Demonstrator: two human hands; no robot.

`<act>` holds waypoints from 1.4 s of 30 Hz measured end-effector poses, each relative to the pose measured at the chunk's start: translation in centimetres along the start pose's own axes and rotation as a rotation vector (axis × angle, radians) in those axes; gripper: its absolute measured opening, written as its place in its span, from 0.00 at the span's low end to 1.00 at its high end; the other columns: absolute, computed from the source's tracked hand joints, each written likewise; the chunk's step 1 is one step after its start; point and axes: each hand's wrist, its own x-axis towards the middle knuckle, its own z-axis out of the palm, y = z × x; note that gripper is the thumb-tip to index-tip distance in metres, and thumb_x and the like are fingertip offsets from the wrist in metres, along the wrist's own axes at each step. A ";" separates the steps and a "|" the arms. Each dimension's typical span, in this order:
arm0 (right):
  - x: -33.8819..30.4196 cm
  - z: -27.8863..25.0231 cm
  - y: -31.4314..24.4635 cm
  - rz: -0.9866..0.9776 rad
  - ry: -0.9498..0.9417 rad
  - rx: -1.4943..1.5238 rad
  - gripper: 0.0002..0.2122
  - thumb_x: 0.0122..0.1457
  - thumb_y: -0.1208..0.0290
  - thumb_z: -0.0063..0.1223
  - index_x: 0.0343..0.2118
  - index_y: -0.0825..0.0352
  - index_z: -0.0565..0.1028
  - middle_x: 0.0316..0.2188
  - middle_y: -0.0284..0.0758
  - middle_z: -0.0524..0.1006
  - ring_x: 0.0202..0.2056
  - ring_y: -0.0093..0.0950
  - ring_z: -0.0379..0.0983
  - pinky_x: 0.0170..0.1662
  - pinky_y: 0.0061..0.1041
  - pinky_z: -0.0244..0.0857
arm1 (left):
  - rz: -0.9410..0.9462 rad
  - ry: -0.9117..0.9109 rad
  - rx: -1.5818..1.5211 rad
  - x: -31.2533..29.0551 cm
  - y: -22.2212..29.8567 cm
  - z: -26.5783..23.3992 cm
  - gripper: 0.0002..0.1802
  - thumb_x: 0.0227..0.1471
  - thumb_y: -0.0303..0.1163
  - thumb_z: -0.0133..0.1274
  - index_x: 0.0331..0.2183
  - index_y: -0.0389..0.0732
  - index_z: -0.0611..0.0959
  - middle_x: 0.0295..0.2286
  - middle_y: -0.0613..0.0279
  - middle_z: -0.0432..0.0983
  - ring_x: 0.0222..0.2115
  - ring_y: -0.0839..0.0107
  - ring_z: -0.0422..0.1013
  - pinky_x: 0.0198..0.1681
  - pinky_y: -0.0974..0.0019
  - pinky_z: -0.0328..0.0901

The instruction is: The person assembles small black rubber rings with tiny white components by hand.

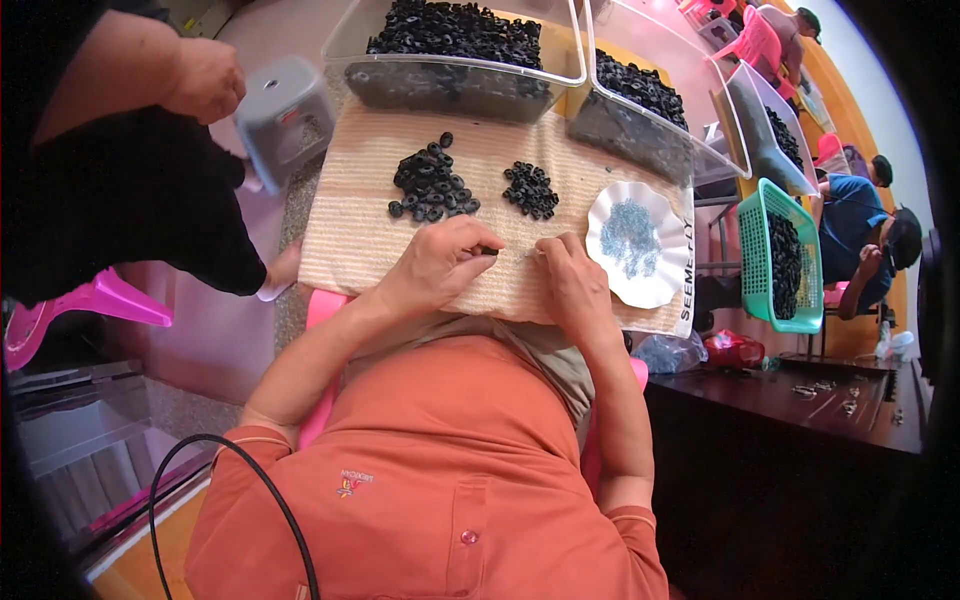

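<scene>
— What's on the mat (370, 240) right now?

— A worker in an orange shirt (440, 480) sits over a woven mat. The left hand (440, 262) is pinched narrow around one small black ring (489, 251) at its fingertips. The right hand (572, 278) is closed just as tightly on something thin and pale, too small to name from where I stand. The two hands nearly meet at the mat's near edge.

— And the rest of the rings?

— Two loose heaps lie at about twelve o'clock from the hands, well apart from them. The big pile (430, 184) sits toward eleven o'clock, the small pile (530, 190) just beside it on the right. At two o'clock from the right hand a white dish (602, 215) with a fluted rim holds tiny grey-blue bits (630, 238), near the fingers but not touching.

— How far along would you say the work is?

— Early, by my guess. Two clear bins (455, 50) beyond the mat are heaped with black rings, and a green basket (755, 260) at three o'clock holds more. Against that stock, the piles on the mat are small. I can't tell which pile is finished and which is waiting.

— Anyone else about?

— A person in black at ten o'clock holds a grey tub (285, 115). Others sit far off at one o'clock.
</scene>
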 end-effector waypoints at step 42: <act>-2.1 2.2 -2.3 0.068 0.239 1.288 0.07 0.62 0.84 0.57 0.43 0.75 0.79 0.38 0.37 0.79 0.36 0.23 0.80 0.40 0.20 0.75 | -0.610 0.058 -1.263 -0.4 -0.4 2.9 0.09 0.60 0.23 0.58 0.43 0.38 0.80 0.37 0.60 0.80 0.37 0.68 0.79 0.43 0.66 0.78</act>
